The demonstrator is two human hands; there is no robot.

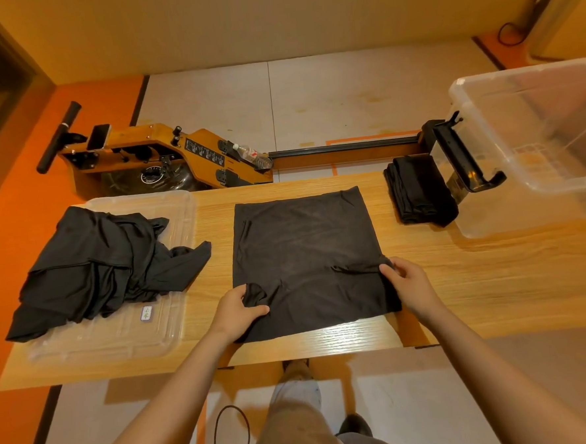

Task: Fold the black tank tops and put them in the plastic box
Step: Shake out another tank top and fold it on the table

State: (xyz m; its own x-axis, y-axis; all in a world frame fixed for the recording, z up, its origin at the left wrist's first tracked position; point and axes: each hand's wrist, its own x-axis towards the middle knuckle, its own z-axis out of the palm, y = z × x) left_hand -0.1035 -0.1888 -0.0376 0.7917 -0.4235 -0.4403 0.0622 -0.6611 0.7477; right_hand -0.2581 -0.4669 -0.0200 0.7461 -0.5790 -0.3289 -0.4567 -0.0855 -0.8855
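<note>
A black tank top (307, 252) lies spread flat in the middle of the wooden table (477, 279). My left hand (238, 311) grips a bunched fold at its near left edge. My right hand (408, 283) pinches the fabric at its near right edge. A heap of unfolded black tank tops (102, 264) rests on a clear plastic lid (127, 338) at the left. A folded black stack (420, 190) sits at the far right of the table, beside the clear plastic box (540, 186).
A yellow rowing machine (164, 157) with a black rail stands on the floor behind the table. A plastic bottle (251, 154) lies on it. A black cable (229, 431) loops on the floor near my legs.
</note>
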